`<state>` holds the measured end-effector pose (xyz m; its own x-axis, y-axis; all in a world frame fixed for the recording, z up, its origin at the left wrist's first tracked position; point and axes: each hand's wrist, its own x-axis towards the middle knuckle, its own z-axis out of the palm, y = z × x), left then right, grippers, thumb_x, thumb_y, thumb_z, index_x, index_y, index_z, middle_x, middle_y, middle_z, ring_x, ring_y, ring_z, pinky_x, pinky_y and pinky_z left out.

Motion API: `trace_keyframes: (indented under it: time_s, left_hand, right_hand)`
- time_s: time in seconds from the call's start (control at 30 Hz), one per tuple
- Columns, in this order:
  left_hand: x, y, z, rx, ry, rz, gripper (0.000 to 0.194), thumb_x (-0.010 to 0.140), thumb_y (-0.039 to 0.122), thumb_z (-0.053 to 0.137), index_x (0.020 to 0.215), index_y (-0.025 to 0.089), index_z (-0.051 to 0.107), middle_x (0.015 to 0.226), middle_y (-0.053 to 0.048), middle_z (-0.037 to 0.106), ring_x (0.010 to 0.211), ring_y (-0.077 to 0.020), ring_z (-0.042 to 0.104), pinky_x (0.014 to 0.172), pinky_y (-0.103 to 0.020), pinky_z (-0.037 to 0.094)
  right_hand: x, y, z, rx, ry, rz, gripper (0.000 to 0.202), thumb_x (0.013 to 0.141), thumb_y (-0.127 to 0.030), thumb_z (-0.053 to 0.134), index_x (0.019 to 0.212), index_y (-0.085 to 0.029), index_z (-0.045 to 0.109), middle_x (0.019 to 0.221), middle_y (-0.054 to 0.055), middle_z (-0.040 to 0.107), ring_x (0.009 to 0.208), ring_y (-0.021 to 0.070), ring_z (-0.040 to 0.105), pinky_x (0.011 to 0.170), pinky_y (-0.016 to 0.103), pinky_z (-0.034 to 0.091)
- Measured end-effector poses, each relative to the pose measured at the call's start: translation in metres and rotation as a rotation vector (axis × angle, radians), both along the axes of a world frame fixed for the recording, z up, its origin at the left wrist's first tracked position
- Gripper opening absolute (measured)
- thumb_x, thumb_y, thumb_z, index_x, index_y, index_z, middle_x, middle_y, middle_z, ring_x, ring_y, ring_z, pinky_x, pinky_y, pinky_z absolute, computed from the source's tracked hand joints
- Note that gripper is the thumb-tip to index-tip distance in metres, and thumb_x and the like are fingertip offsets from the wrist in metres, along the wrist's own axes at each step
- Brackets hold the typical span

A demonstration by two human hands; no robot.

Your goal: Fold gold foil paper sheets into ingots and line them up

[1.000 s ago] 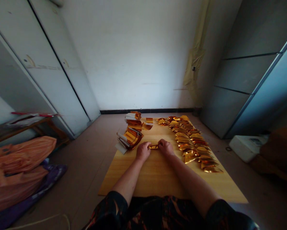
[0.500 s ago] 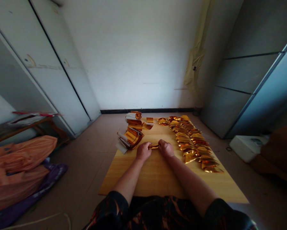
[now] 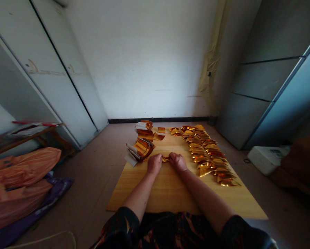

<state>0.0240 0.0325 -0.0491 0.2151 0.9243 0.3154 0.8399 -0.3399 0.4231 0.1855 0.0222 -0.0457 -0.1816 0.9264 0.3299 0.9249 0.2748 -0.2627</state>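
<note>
Between my two hands, low over the wooden board, is a small folded piece of gold foil paper (image 3: pixel 165 159). My left hand (image 3: pixel 155 164) is closed on its left end and my right hand (image 3: pixel 178 162) on its right end; the fingers hide both ends. Curved stacks of gold foil sheets (image 3: pixel 143 148) with pale backs lie beyond my left hand. To the right of my right hand, many folded gold foil pieces (image 3: pixel 200 151) are lined up in overlapping rows.
The board (image 3: pixel 155 195) is low, with its near edge at my body. Cabinets stand left (image 3: pixel 56 69) and right (image 3: pixel 258 79). A white box (image 3: pixel 265 160) sits on the floor at right. Orange bags (image 3: pixel 22 173) are heaped at left. A wall rises behind.
Both hands have shifted slightly left and drawn a little closer together, still holding the foil paper. The stacks and rows have stayed put.
</note>
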Motion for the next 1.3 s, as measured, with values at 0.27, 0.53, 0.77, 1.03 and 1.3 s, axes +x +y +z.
trace_keyframes:
  time_s: [0.27,0.53,0.77,1.03,1.3]
  left_hand:
    - [0.0,-0.001,0.002,-0.007,-0.009,0.009,0.023,0.086,0.017,0.048,0.099,0.019,0.066,0.095,-0.006,0.07,0.088,-0.0156,0.063,0.083,-0.026,0.044]
    - [-0.001,-0.003,0.003,-0.013,-0.137,0.042,0.039,0.073,0.006,0.053,0.109,0.018,0.062,0.109,-0.006,0.068,0.1,-0.0172,0.061,0.092,-0.028,0.045]
    - [-0.002,0.0,0.004,-0.072,-0.225,0.098,0.04,0.073,0.006,0.052,0.11,0.019,0.062,0.108,-0.005,0.068,0.097,-0.0159,0.063,0.09,-0.026,0.046]
    - [-0.002,0.0,0.008,-0.112,-0.29,0.194,0.04,0.072,0.009,0.054,0.11,0.018,0.063,0.093,-0.005,0.07,0.086,-0.0162,0.063,0.083,-0.026,0.047]
    - [-0.002,-0.001,0.009,-0.111,-0.286,0.181,0.04,0.072,0.008,0.055,0.11,0.019,0.064,0.094,-0.004,0.07,0.086,-0.0155,0.062,0.084,-0.025,0.046]
  right_hand:
    - [-0.001,-0.005,0.009,-0.052,0.012,-0.025,0.019,0.084,-0.015,0.045,0.09,-0.018,0.062,0.088,0.005,0.07,0.076,0.0148,0.062,0.066,0.022,0.036]
    - [0.001,-0.008,0.012,-0.071,0.113,-0.08,0.018,0.082,-0.02,0.047,0.094,-0.019,0.061,0.092,0.007,0.07,0.076,0.0155,0.062,0.068,0.022,0.039]
    - [0.005,0.0,0.0,-0.059,0.337,-0.083,0.023,0.073,-0.017,0.053,0.094,-0.018,0.062,0.079,0.004,0.069,0.068,0.015,0.061,0.064,0.022,0.043]
    - [0.012,0.0,-0.002,-0.075,0.445,-0.011,0.018,0.07,-0.02,0.057,0.088,-0.018,0.062,0.075,0.003,0.067,0.066,0.0139,0.059,0.063,0.022,0.043]
    - [0.01,0.0,-0.003,-0.063,0.388,-0.017,0.012,0.076,-0.021,0.052,0.082,-0.02,0.062,0.077,0.002,0.068,0.068,0.0138,0.059,0.063,0.021,0.042]
